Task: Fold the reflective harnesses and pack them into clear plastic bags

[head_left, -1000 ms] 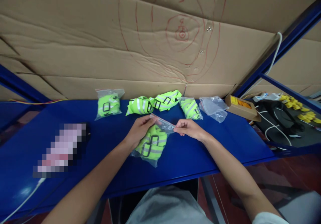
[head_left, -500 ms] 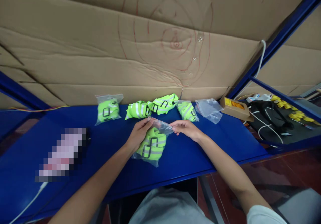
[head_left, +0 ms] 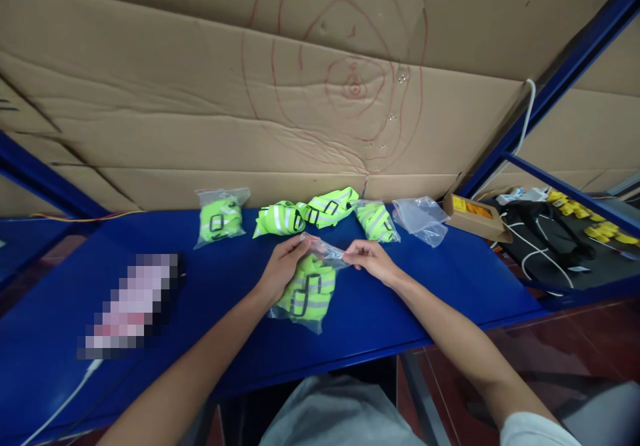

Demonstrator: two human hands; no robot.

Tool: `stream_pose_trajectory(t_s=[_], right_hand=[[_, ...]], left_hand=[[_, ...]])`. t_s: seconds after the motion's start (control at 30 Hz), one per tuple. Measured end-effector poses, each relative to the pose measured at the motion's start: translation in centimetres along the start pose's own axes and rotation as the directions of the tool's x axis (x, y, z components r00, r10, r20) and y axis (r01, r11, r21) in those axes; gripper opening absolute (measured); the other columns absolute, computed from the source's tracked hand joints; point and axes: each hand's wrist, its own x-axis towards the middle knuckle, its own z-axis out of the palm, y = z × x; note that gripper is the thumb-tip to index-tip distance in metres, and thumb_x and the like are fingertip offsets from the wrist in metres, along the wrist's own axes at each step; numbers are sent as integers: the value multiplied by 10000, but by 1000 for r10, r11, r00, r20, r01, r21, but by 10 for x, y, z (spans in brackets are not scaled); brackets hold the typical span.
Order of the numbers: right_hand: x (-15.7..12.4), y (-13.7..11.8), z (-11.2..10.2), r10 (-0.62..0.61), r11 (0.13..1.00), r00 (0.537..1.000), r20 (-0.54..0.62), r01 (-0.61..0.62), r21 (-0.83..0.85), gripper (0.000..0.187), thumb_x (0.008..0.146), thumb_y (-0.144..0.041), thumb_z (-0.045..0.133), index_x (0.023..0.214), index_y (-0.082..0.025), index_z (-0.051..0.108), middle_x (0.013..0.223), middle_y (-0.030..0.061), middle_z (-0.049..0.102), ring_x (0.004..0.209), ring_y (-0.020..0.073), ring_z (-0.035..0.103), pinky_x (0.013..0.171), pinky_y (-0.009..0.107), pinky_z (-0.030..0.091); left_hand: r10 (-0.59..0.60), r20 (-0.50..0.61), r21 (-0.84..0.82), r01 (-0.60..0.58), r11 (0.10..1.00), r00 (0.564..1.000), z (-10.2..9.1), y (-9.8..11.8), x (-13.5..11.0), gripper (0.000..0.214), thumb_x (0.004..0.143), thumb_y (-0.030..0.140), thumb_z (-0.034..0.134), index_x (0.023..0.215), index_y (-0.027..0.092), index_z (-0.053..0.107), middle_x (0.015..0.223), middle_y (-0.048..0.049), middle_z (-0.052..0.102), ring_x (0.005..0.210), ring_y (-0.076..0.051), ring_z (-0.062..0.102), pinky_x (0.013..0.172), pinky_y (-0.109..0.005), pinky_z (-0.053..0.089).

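Note:
A clear plastic bag [head_left: 306,291] holding a folded neon-yellow reflective band with a black buckle hangs just above the blue shelf [head_left: 440,286]. My left hand [head_left: 281,267] pinches the left end of the bag's top edge. My right hand [head_left: 369,259] pinches the right end of the same edge. Behind them lie a filled bag [head_left: 219,217] at the left, two loose neon bands [head_left: 305,213] in the middle, another filled bag [head_left: 377,221] and an empty clear bag [head_left: 421,219] to the right.
Cardboard sheets [head_left: 280,99] wall off the back of the shelf. A small brown box [head_left: 475,216] sits at the right end. Beyond it lie black gear with white cables [head_left: 543,249] and yellow parts [head_left: 600,226]. A blurred object [head_left: 130,306] and a white cable [head_left: 60,403] lie at the left.
My hands and the bag stay together at the same spot on the shelf, still pinching the top edge. The view has shifted slightly with my head.

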Motion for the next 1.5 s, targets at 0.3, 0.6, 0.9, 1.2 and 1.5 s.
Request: stream_pose_trajectory(t_s=[0.3,0.6,0.9,1.2,1.5], right_hand=[[1,-2,-8,22,1000,998,60,-22,0,482,691,-569,843,909,-158,716,745,8,672,632,111,530,600,250,389],[-2,-1,2,-19,998,992,124,25,-49,512,738,-634,790,875,-160,655,717,-27,573,659,104,481,623,246,370],[1,9,12,-93,986,987,132,109,-123,544,826,-658,697,1003,-144,677,707,-36,552,618,94,466,602,243,372],[3,11,13,-91,976,985,144,117,-181,548,832,-683,672,996,-160,687,690,-37,563,594,92,450,576,235,353],[5,16,12,-96,969,981,171,132,-211,523,864,-666,644,903,-148,697,632,-46,507,565,84,390,535,230,279]], left_hand=[[16,-40,38,-14,999,999,2,0,0,433,854,588,695,1028,191,708,878,-63,779,805,-228,714,815,-334,543],[131,-29,154,-125,980,991,3,-4,-1,362,906,553,640,848,197,671,868,-43,744,849,-202,662,827,-296,487],[120,97,242,-140,960,988,8,-7,-4,357,912,553,621,910,201,680,872,-29,707,818,-196,630,777,-291,471],[120,116,256,-147,955,986,4,-9,-4,326,921,525,614,918,205,676,907,-30,716,851,-195,649,813,-292,485],[108,143,247,-141,959,984,3,-5,-5,350,923,538,610,917,195,681,908,-43,737,841,-200,665,812,-299,497]])
